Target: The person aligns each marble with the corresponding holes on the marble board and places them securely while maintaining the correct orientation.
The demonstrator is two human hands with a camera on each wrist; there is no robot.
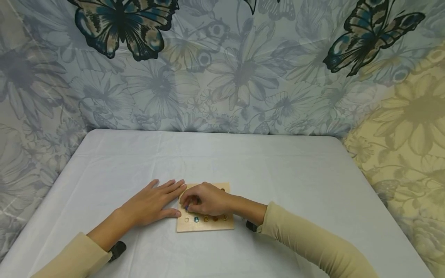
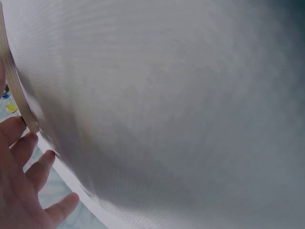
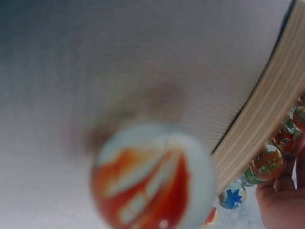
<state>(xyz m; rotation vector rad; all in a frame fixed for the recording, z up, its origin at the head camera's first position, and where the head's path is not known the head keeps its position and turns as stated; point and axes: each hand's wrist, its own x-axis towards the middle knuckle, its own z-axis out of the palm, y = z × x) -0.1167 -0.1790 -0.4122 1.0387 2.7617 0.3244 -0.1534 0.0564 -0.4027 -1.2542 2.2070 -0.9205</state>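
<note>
A light wooden board [image 1: 205,226] with small round hollows lies on the table, glass marbles in several of them. My left hand [image 1: 153,202] rests flat beside it, fingers spread, with fingertips and thumb at its left edge. The left wrist view shows those fingers [image 2: 40,174] against the board's side [image 2: 16,90]. Over the board's left part, my right hand [image 1: 208,199] pinches a dark blue marble [image 1: 186,208] with curled fingers; they partly hide it and cover the middle of the board. An orange-and-white marble [image 3: 147,179] looms large in the right wrist view.
A front row on the board holds a light blue marble [image 1: 196,219], a yellow one [image 1: 206,218] and others, with a bare hollow [image 1: 187,219] at its left end. White cloth [image 1: 278,173] covers the table. Butterfly-patterned fabric [image 1: 243,77] hangs behind.
</note>
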